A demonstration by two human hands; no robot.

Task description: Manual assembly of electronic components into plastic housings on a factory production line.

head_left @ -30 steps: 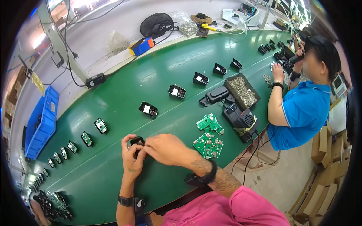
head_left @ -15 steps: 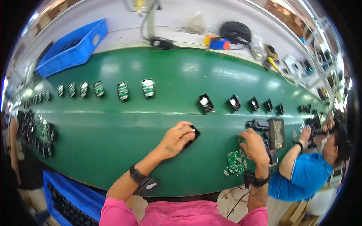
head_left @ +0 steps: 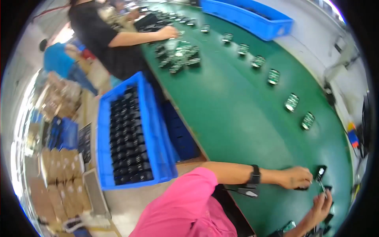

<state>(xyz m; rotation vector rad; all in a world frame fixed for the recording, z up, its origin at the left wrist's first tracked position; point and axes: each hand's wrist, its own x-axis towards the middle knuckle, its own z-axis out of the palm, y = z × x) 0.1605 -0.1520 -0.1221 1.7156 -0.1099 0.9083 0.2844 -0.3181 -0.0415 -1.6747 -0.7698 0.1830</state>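
Your left hand's fingers curl over a black part, mostly covered by the hand, just left of the open black housing, your landmark here. Your right hand's fingers, just below that housing, look narrowed to a pinch on a thin pale strip; blur hides what it is and whether it touches the housing.

To handle this well, steady the black part low against the worktop, pinch the strip near its end, and avoid tugging, since it may be a delicate lead. Keep your right sleeve area clear of the green circuit boards below and left of the housing.

Above it, board-filled casings run in a spaced line. Well left stands a blue crate of black casings; far up and left, a co-worker's hand reaches over a pile of board-filled units. No writing is readable.
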